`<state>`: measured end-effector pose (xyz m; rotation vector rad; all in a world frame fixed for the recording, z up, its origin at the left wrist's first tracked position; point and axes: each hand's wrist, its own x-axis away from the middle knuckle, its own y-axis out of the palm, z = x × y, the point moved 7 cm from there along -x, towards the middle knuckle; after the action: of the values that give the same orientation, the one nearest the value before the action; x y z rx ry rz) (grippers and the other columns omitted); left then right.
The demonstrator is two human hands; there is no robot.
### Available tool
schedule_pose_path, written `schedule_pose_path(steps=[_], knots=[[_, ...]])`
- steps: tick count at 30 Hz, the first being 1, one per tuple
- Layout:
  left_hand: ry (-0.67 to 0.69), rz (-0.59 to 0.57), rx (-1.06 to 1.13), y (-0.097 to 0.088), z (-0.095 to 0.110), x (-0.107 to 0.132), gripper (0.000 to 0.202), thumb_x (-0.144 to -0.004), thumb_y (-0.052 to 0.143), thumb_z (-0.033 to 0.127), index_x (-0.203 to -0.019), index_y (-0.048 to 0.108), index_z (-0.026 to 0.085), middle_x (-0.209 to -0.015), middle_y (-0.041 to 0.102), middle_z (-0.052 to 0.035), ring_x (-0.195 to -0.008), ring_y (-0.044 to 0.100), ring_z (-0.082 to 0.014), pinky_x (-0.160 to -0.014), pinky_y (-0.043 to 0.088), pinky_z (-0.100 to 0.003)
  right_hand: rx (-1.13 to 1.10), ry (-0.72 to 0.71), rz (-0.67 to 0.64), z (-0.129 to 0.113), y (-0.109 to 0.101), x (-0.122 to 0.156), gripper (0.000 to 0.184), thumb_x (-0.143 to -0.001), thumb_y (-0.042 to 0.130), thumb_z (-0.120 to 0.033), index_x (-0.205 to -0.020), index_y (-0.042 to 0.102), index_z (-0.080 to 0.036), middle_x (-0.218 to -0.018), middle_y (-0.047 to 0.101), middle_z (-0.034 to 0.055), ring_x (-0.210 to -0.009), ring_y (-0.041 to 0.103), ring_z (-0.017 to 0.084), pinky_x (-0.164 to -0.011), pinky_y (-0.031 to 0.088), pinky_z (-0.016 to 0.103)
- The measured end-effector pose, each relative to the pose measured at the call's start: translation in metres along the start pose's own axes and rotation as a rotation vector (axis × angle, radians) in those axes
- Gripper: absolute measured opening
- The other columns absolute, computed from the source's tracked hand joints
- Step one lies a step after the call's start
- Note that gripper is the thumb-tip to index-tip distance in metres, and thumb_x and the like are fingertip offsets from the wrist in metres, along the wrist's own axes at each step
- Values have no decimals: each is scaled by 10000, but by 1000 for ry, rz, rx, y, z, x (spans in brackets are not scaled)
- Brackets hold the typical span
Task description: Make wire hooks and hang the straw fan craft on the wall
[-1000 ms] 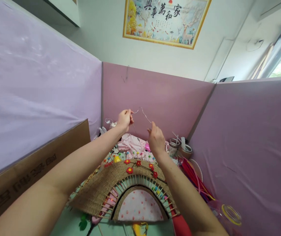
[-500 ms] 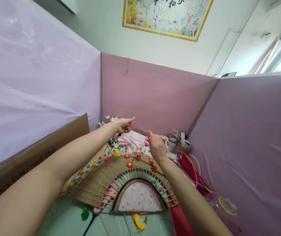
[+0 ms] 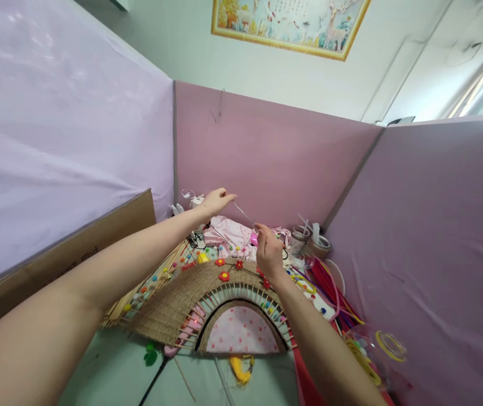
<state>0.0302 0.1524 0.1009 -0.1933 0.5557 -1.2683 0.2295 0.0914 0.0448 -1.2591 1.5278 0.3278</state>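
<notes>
Between my hands runs a thin pale strand (image 3: 245, 213), thread or wire, slanting down to the right. My left hand (image 3: 219, 202) pinches its upper end, and my right hand (image 3: 269, 251) pinches the lower end with curled fingers. Below them lies a fan-shaped woven piece (image 3: 161, 313) of brown cord on thin sticks. Red flowers (image 3: 224, 276) with yellow centres sit on its upper band, partly hidden by my right hand. A half-round pink spotted fabric panel (image 3: 241, 331) fills its inner arch. A pink tool (image 3: 193, 322) with a red light shows beneath the sticks.
A yellow tassel (image 3: 240, 371) and green leaf shapes (image 3: 150, 355) lie on the table (image 3: 110, 375). Jars (image 3: 299, 239) stand at the back right, near coloured pipe-cleaner-like strips (image 3: 330, 287). A cardboard box (image 3: 76, 248) stands left. Pink and purple partitions (image 3: 275, 152) enclose the table.
My left hand has turned and its fingers have drawn together at the strand. The strand looks straighter. The view has tipped slightly downward.
</notes>
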Motion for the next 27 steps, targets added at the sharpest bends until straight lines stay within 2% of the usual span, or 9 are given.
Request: schedule_pose_path(steps=[4,10,14,16,19,22,24,25,27], knots=[[4,-44,9,3,8,1,280,-795,583,423,-686,453,200,-534,356,59,-466,281,-84,-447,200,-220,-185,155,65,4,-9,-3,472,-999,257,-385,-1023,656,-133,-680,608,32,-615,567,146,-626,445,284],[-77,-113,71,13,15,4,250,-813,582,388,-706,449,206,-522,317,60,-423,243,-72,-433,158,-231,-411,290,163,18,-6,-1,482,-980,289,-441,-958,654,-127,-580,458,-28,-535,462,117,-559,381,250],[-188,-122,49,11,17,-15,235,-807,627,391,-766,510,192,-517,346,54,-402,256,-64,-438,171,-236,-307,277,50,22,5,-13,478,-971,291,-435,-1048,647,-124,-628,556,7,-580,529,140,-618,421,274],[-262,-180,107,7,18,-29,289,-802,648,435,-859,562,165,-550,458,14,-424,368,-81,-450,252,-235,-162,209,-33,22,10,-24,445,-955,330,-422,-1094,644,-138,-760,656,64,-695,600,175,-709,448,306],[-291,-263,379,-2,19,-42,594,-789,596,601,-1165,537,145,-866,662,-136,-693,627,-188,-620,442,-275,-21,211,12,33,9,-43,436,-949,314,-393,-1087,644,-143,-960,703,134,-852,641,225,-797,457,350],[-275,-210,596,-8,7,-39,822,-781,435,749,-1389,365,201,-1258,580,-205,-1066,618,-275,-858,458,-370,-2,307,157,53,3,-58,458,-949,264,-354,-1066,642,-123,-1012,705,160,-917,647,243,-829,462,374],[-280,-224,641,5,-7,-25,830,-788,384,769,-1390,371,198,-1341,527,-211,-1177,561,-289,-940,422,-411,-14,343,245,61,0,-66,459,-945,264,-345,-1083,636,-113,-1049,700,168,-974,641,248,-859,461,383],[-273,-282,654,18,-11,-16,791,-794,413,750,-1351,417,188,-1333,537,-208,-1194,550,-289,-961,410,-414,-22,352,275,63,0,-69,462,-944,267,-345,-1101,630,-108,-1075,694,172,-1007,635,250,-877,458,388],[-189,-303,677,39,-10,-2,624,-822,487,670,-1211,525,184,-1281,587,-175,-1177,565,-257,-985,392,-385,-40,365,313,63,1,-74,473,-946,270,-349,-1132,620,-91,-1120,680,186,-1061,623,256,-911,450,401]])
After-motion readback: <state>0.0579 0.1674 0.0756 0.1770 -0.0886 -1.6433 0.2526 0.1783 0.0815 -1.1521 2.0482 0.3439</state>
